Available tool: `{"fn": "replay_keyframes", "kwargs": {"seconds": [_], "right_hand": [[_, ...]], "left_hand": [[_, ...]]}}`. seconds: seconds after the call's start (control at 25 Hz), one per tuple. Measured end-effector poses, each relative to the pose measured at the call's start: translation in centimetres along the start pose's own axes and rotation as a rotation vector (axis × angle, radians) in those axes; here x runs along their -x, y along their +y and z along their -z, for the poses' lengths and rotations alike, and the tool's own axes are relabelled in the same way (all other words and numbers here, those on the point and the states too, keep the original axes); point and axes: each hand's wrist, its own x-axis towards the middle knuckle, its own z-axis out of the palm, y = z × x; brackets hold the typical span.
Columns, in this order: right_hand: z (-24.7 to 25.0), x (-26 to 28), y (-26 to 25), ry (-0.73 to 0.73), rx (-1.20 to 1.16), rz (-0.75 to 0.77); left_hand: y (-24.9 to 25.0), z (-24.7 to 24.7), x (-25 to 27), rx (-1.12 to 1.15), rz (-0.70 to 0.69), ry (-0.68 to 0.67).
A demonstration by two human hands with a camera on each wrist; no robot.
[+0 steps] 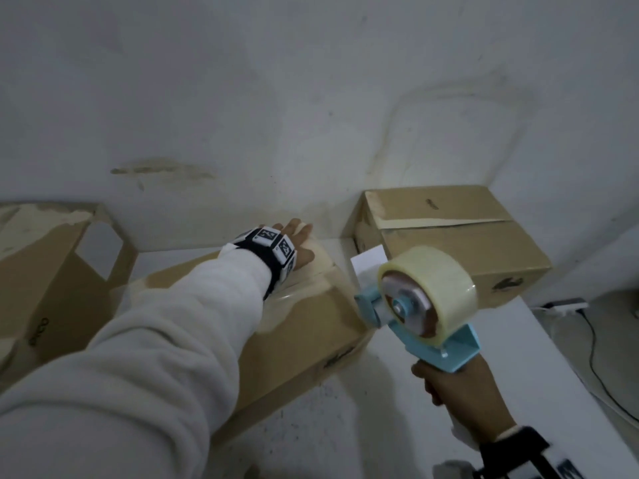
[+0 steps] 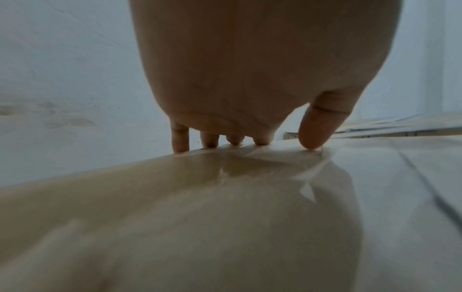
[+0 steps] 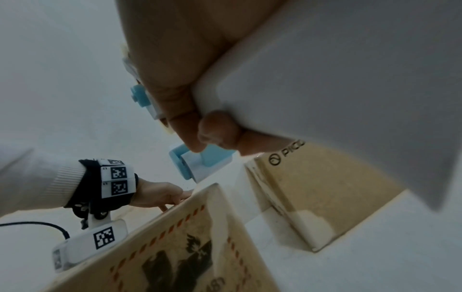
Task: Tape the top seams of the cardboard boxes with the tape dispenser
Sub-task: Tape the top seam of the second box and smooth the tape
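A closed cardboard box (image 1: pixel 304 337) lies on the table under my left arm, with glossy clear tape along its top. My left hand (image 1: pixel 301 243) lies flat on the far end of that top. In the left wrist view the thumb (image 2: pixel 317 128) presses the taped surface (image 2: pixel 175 197) and the fingers reach over the far edge. My right hand (image 1: pixel 460 388) grips the handle of a light blue tape dispenser (image 1: pixel 428 295) with a clear roll, held in the air just right of the box. A second closed box (image 1: pixel 460 243) stands at the back right, its seam partly lifted.
An open, torn cardboard box (image 1: pixel 52 271) stands at the left. The white table (image 1: pixel 345 426) ends at the stained wall behind the boxes. A white paper slip (image 1: pixel 366 261) lies between the two closed boxes. A power strip with a cable (image 1: pixel 567 304) lies off the table's right edge.
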Motion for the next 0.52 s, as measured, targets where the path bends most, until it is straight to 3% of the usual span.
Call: {"fn": "replay_keyframes", "kwargs": {"seconds": [0.16, 0.28, 0.4, 0.52], "right_hand": [[0.4, 1.3, 1.1, 0.003, -0.003, -0.029], [0.2, 1.2, 2.0, -0.004, 0.003, 0.0], [0.4, 1.0, 2.5, -0.028, -0.048, 0.005], [0.4, 0.8, 2.8, -0.063, -0.076, 0.022]], "left_hand": [[0.3, 0.4, 0.5, 0.001, 0.022, -0.03], [3.2, 1.5, 3.0, 0.05, 0.073, 0.074], [7.4, 1.6, 7.2, 0.028, -0.07, 0.079], [11.0, -1.6, 10.5, -0.122, -0.18, 0.026]]}}
